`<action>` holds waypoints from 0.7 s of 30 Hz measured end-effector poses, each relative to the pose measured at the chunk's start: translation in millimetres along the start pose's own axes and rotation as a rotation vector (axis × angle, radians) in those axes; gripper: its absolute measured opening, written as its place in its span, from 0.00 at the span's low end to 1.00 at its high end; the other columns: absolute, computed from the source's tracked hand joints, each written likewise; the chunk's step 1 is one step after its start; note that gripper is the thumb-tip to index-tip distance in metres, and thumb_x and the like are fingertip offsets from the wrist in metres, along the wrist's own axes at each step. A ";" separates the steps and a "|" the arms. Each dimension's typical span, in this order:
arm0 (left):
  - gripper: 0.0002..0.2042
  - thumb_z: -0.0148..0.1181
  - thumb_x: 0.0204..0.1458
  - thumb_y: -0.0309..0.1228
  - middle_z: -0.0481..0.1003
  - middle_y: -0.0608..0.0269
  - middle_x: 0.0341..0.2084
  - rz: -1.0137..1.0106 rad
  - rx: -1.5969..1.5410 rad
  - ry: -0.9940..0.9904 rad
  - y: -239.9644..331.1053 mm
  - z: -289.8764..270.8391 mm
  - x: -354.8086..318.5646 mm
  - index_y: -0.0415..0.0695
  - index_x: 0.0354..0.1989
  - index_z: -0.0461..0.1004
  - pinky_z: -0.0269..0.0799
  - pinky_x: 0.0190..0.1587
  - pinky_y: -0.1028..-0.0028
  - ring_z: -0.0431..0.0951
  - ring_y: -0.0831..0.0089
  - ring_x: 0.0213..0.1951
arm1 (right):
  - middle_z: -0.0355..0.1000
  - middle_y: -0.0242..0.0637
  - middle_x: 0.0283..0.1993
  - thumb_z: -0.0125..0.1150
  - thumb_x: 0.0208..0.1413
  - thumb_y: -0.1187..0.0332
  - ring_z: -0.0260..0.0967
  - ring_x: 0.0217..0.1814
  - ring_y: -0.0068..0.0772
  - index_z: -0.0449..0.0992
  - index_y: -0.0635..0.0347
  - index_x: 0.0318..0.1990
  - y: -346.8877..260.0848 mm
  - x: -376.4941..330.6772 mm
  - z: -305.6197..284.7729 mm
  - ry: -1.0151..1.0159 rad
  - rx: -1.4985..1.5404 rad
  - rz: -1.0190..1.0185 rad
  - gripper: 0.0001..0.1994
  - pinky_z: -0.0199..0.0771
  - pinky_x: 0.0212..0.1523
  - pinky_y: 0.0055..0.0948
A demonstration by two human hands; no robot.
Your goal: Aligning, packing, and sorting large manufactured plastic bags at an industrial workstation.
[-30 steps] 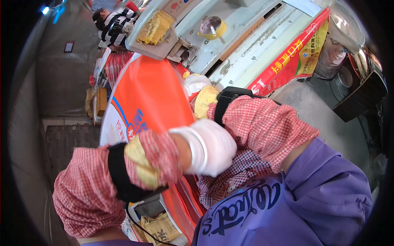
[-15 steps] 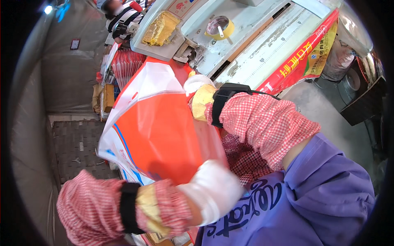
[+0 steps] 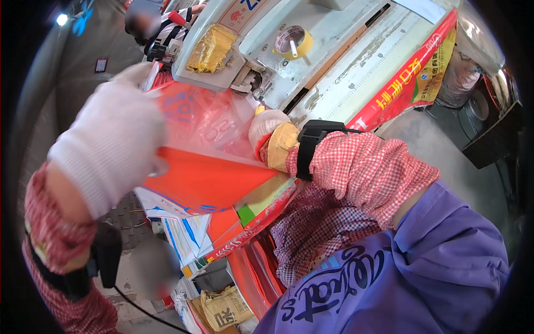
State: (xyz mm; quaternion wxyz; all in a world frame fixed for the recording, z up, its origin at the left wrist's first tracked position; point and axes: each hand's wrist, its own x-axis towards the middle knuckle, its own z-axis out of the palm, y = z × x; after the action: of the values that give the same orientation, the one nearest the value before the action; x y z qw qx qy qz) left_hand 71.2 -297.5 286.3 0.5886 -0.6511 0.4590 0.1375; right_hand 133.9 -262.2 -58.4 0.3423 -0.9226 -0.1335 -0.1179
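My left hand [image 3: 114, 133], in a white knitted glove, is raised at the left over the edge of a red plastic bag [image 3: 211, 178]. Motion smears it, and its grip on the bag does not show clearly. My right hand [image 3: 268, 127], gloved with a yellow cuff, is closed at the bag's right edge, beside the metal end of a pale grey-green machine [image 3: 233, 61]. Its fingertips are partly hidden. Between the hands lies a filmy, see-through part of the bag [image 3: 208, 114] with creased clear plastic. Below is a stack of printed bags [image 3: 239, 225].
On the machine lie a roll of yellow tape [image 3: 303, 44] and a folded piece of yellow woven cloth [image 3: 211, 50]. A red and yellow printed strip [image 3: 406, 78] runs along its right edge. Another person [image 3: 161, 28] is at the far left. Red sheets [image 3: 258, 267] hang below the stack.
My left hand has swung from the near side up to the far left. The bag has turned, baring the stack beneath. My right hand stays beside the machine.
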 end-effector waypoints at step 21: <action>0.07 0.57 0.40 0.31 0.74 0.57 0.20 0.416 -0.792 0.162 156.3 7.6 59.3 0.42 0.25 0.72 0.74 0.29 0.64 0.78 0.58 0.27 | 0.73 0.48 0.29 0.46 0.58 0.55 0.72 0.29 0.48 0.74 0.68 0.34 45.7 34.0 64.7 -0.360 2.488 -0.710 0.20 0.72 0.30 0.47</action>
State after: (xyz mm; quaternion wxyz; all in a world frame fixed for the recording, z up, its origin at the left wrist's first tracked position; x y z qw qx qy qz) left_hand -12.7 -298.6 141.5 0.2161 -0.7287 0.5368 0.3663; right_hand 188.9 -247.1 -123.1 0.8890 0.0926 -0.4308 0.1247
